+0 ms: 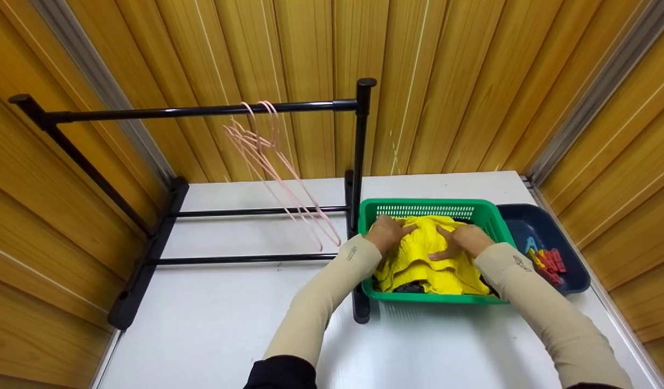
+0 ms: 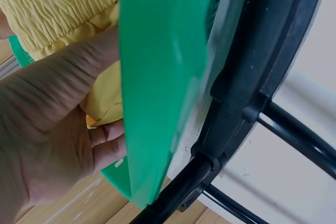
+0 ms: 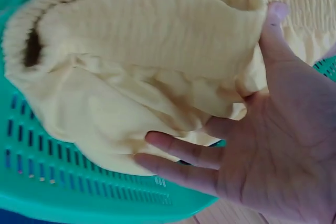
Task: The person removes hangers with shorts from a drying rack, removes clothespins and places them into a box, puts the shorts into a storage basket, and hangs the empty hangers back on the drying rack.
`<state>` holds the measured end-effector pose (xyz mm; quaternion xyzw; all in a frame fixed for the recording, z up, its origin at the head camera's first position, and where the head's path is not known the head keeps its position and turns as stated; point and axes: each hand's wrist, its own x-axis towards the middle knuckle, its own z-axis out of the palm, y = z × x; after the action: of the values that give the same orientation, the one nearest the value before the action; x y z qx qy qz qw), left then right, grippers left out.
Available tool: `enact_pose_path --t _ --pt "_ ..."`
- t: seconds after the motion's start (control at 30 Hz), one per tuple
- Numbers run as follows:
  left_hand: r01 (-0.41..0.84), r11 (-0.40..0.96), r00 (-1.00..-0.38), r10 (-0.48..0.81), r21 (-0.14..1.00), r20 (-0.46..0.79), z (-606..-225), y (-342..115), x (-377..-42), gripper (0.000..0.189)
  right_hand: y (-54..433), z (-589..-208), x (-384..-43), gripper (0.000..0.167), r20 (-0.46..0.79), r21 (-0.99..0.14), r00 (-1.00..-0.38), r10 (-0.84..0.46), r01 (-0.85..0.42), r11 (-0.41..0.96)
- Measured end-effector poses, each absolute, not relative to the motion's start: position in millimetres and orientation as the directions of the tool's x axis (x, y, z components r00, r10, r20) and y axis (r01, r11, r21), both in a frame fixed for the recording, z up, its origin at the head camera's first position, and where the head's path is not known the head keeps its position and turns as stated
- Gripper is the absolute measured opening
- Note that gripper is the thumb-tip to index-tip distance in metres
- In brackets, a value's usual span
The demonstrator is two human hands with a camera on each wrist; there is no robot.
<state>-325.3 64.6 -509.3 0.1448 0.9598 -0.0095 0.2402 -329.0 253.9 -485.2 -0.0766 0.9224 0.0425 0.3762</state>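
Note:
Yellow shorts [image 1: 429,256] with a gathered elastic waistband lie bunched in a green plastic basket [image 1: 434,297]. My left hand [image 1: 384,233] holds their left side, the cloth between its thumb and fingers. In the left wrist view the basket wall [image 2: 157,87] hides those fingertips. On the right part of the shorts rests my right hand [image 1: 464,241]. Its thumb lies at the waistband [image 3: 157,35] in the right wrist view, and its other fingers stretch mostly straight along the cloth. Dark cloth [image 1: 410,287] shows beneath the yellow.
A black garment rack [image 1: 202,112] stands left of the basket, its foot [image 2: 247,61] close alongside. Several pink hangers [image 1: 294,178] hang from its bar. To the right, a dark blue tray [image 1: 575,270] holds colored clothespins [image 1: 550,262]. Wood-patterned walls [image 1: 445,81] enclose the white surface [image 1: 245,324].

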Motion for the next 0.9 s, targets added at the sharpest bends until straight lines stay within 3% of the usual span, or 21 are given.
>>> enact_pose_path --t 0.07,0.13,0.23,0.37,0.43,0.57,0.63,0.73,0.83,0.9 --pt "0.476 0.859 -0.814 0.349 -0.189 -0.463 -508.9 64.8 -329.8 0.063 253.6 -485.9 -331.6 0.115 -0.703 -0.005 -0.703 -0.109 -0.149 0.989" --pt "0.539 0.790 -0.797 0.367 -0.292 -0.480 -502.1 66.0 -329.4 0.074 255.0 -485.6 -334.3 0.114 -0.708 -0.019 -0.699 -0.100 -0.123 0.992" --pt "0.504 0.825 -0.816 0.359 -0.254 -0.452 -499.0 70.8 -332.7 0.072 261.1 -482.9 -339.5 0.114 -0.707 -0.048 -0.703 -0.077 -0.061 0.997" --pt "0.506 0.807 -0.828 0.355 -0.305 -0.434 -491.0 77.0 -334.0 0.074 266.9 -476.1 -347.1 0.112 -0.714 -0.079 -0.696 -0.073 -0.025 0.997" --pt "0.537 0.742 -0.824 0.361 -0.400 -0.436 -486.0 76.9 -333.5 0.079 268.1 -470.5 -351.5 0.109 -0.726 -0.078 -0.682 -0.086 -0.043 0.996" --pt "0.576 0.682 -0.808 0.394 -0.450 -0.438 -474.5 67.2 -328.3 0.081 272.2 -453.9 -361.2 0.097 -0.749 -0.043 -0.648 -0.138 -0.160 0.986" --pt "0.602 0.683 -0.790 0.433 -0.414 -0.434 -465.6 60.1 -326.5 0.079 274.3 -443.6 -366.4 0.090 -0.750 -0.030 -0.641 -0.163 -0.212 0.977" --pt "0.611 0.757 -0.757 0.471 -0.234 -0.453 -444.8 51.6 -331.9 0.072 275.3 -428.1 -374.0 0.081 -0.735 -0.012 -0.653 -0.183 -0.257 0.966" --pt "0.542 0.840 -0.729 0.452 -0.032 -0.514 -416.6 43.8 -347.1 0.073 272.5 -414.3 -380.8 0.074 -0.705 -0.019 -0.679 -0.204 -0.270 0.963" --pt "0.490 0.871 -0.728 0.434 0.040 -0.531 -398.8 33.7 -358.8 0.075 268.7 -405.3 -384.5 0.070 -0.671 -0.016 -0.708 -0.221 -0.285 0.958"
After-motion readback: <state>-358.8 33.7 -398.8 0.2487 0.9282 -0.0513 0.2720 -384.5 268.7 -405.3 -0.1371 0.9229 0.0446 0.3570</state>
